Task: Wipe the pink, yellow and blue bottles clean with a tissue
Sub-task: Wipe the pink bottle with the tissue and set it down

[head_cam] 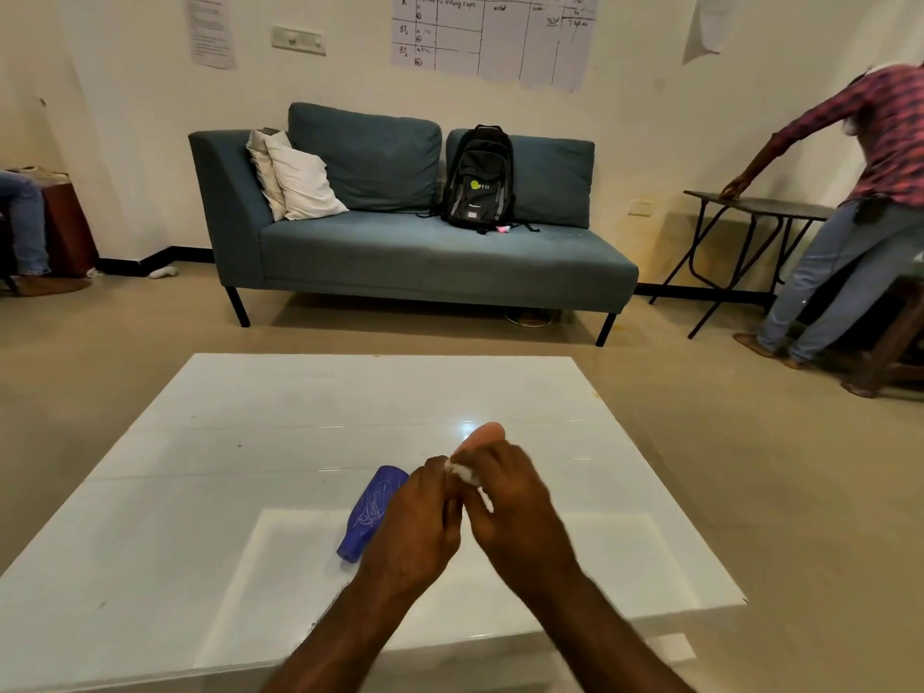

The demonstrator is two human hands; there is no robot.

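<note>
Hands together at lower centre, left hand [420,517] seemingly gripping pink bottle [487,435], right hand [510,502] pinching tissue [462,471] against it; blue bottle [372,512] lies on table [250,442] just left of left hand, long axis lower-left to upper-right.

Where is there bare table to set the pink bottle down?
Free: far half of the table beyond both hands; the left side, left of the blue bottle; the right side, right of the right hand. Crowded: near centre, where the blue bottle lies beside the left hand.
</note>
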